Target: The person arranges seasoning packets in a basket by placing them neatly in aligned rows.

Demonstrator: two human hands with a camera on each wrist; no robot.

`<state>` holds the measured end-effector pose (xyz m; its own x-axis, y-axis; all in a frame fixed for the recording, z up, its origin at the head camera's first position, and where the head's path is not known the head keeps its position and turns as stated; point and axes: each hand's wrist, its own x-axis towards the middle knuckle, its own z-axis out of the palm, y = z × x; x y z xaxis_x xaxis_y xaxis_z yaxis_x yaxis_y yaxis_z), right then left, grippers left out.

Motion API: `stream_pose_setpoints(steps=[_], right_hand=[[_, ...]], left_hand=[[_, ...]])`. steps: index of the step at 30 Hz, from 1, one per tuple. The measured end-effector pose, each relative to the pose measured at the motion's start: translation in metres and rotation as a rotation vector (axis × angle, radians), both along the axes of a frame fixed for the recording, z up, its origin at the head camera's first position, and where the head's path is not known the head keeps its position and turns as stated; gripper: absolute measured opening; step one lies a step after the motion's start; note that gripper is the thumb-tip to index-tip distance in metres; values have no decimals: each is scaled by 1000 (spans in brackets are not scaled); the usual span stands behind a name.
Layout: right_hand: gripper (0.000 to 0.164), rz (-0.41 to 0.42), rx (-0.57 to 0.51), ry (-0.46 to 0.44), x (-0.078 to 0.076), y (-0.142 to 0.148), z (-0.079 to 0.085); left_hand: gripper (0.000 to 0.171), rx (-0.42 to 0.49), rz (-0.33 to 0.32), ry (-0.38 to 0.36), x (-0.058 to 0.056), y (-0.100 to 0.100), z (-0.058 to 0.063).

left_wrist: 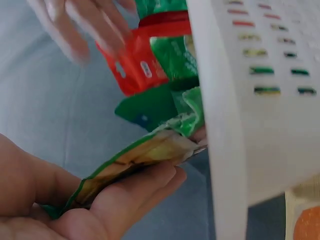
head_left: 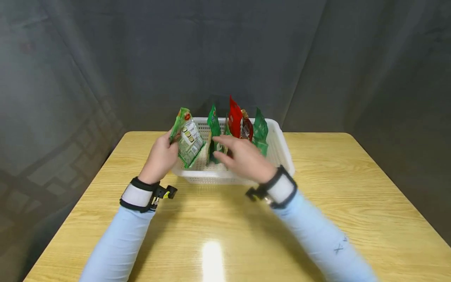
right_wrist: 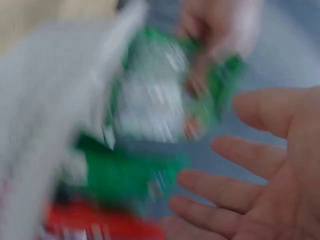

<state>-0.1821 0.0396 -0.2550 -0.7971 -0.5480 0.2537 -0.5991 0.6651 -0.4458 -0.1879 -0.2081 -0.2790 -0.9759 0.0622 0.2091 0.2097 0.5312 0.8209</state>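
Observation:
My left hand (head_left: 160, 156) grips a green snack bag (head_left: 191, 141) by its left edge, at the left end of a white plastic basket (head_left: 287, 154). The bag is tilted, its printed back turned toward the basket's middle. In the left wrist view, thumb and fingers (left_wrist: 135, 190) lie on opposite sides of the bag. Over the basket's front half is my right hand (head_left: 246, 156), holding nothing, its fingers extended and apart in the right wrist view. Just beyond its fingertips stands a slim green packet (head_left: 213, 121), the lower part partly hidden.
Further right in the basket stand a red pouch (head_left: 234, 119), a dark red pack with a gold cap (head_left: 248, 127) and a dark green bag (head_left: 260, 129). The basket sits at the far side of a wooden table (head_left: 327, 188), before a grey curtain (head_left: 197, 58).

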Motion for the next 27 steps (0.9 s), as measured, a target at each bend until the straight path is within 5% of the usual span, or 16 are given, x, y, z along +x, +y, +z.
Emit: stream_pose_setpoints(steps=[6,11,18,27], right_hand=[[35,-273,-204,110,3,95,6],[47,-448,-177,-78,-5,140,-15],[58,-362,-142,-415,-18,141,-50],[51,-319,-231,-496,-17,130,-59]], left_hand=[[48,-13,26,1,-9,-14,7],[53,-99,-23,-65,-30,-14,20],[55,-207,-72,-164,-63,-7,22],[51,-387,-127,-321,-85,1,8]])
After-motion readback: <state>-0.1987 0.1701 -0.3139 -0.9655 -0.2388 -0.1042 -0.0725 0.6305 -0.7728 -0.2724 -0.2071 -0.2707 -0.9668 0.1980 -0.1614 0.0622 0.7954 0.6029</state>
